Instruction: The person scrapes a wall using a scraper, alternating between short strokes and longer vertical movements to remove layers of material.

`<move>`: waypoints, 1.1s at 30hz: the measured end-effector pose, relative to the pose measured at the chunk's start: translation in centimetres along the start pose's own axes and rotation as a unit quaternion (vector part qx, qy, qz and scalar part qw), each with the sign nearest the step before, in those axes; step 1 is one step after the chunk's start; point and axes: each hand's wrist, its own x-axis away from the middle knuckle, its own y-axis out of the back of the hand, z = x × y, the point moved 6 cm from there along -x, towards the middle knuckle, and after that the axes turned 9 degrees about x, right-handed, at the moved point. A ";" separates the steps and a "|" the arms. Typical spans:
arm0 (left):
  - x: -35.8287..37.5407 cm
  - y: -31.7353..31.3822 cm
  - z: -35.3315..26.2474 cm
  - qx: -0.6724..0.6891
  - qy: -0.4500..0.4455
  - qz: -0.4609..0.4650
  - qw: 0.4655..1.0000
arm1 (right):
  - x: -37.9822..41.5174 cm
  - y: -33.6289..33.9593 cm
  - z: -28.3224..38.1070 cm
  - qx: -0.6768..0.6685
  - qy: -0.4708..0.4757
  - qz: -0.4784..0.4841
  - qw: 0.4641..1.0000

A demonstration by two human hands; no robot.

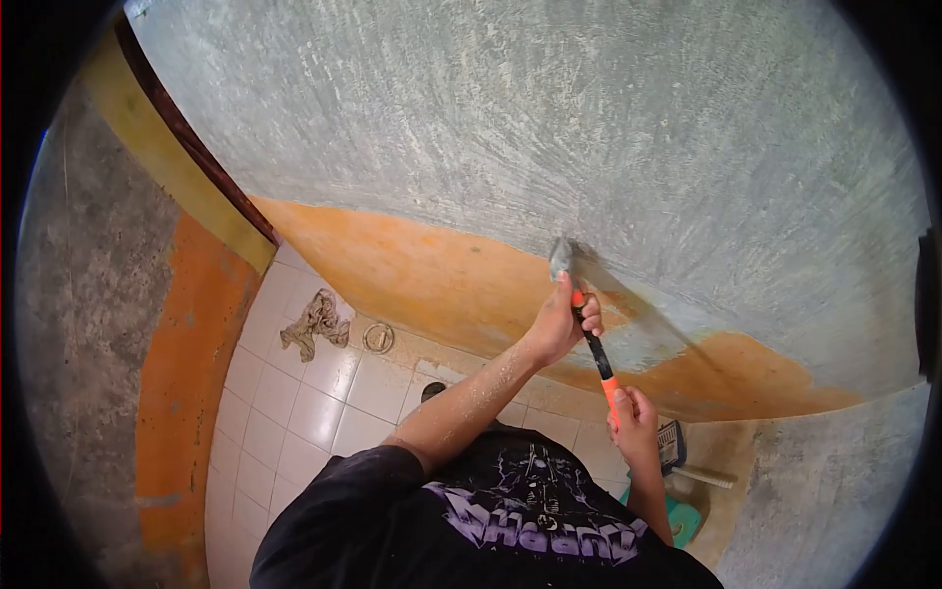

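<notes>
A scraper with a long black and orange handle (pixel 600 355) slants up from my body to the wall. Its grey metal head (pixel 560 255) is at the wall, near the border between bare grey and orange paint; whether the edge touches cannot be told. My left hand (pixel 561 324) is closed around the upper handle, just below the head, with the thumb along it. Lower down, my right hand (pixel 634 420) grips the orange end of the handle. Pale dust speckles my left forearm (pixel 466 407). The wall (pixel 471 108) is rough grey above, with orange paint (pixel 392 255) below.
On the white tiled floor (pixel 324 378) lie a crumpled cloth (pixel 317 325) and a round ring-like object (pixel 378 338). A dark dustpan-like item (pixel 671 445), a pale stick (pixel 703 478) and a green object (pixel 684 520) are at the right. Another wall (pixel 201 363) stands left.
</notes>
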 end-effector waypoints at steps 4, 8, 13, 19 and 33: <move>0.3 1.9 -2.4 0.012 -0.020 -0.015 1.000 | -1.9 -2.5 -0.7 0.050 0.054 -0.001 0.997; 0.3 1.8 -2.0 -0.018 -0.024 -0.014 0.999 | -1.7 -2.2 -1.0 0.035 0.049 0.000 0.998; 0.4 2.2 -2.3 0.020 -0.030 -0.030 0.999 | -1.7 -2.3 -0.3 0.050 0.054 0.009 0.997; 0.8 3.0 -3.8 -0.007 -0.059 -0.033 0.998 | -1.9 -4.6 -0.3 0.029 0.042 0.013 0.999; 0.9 2.2 -3.9 0.003 -0.028 -0.015 1.000 | -1.5 -4.5 -0.2 0.004 0.029 0.006 1.000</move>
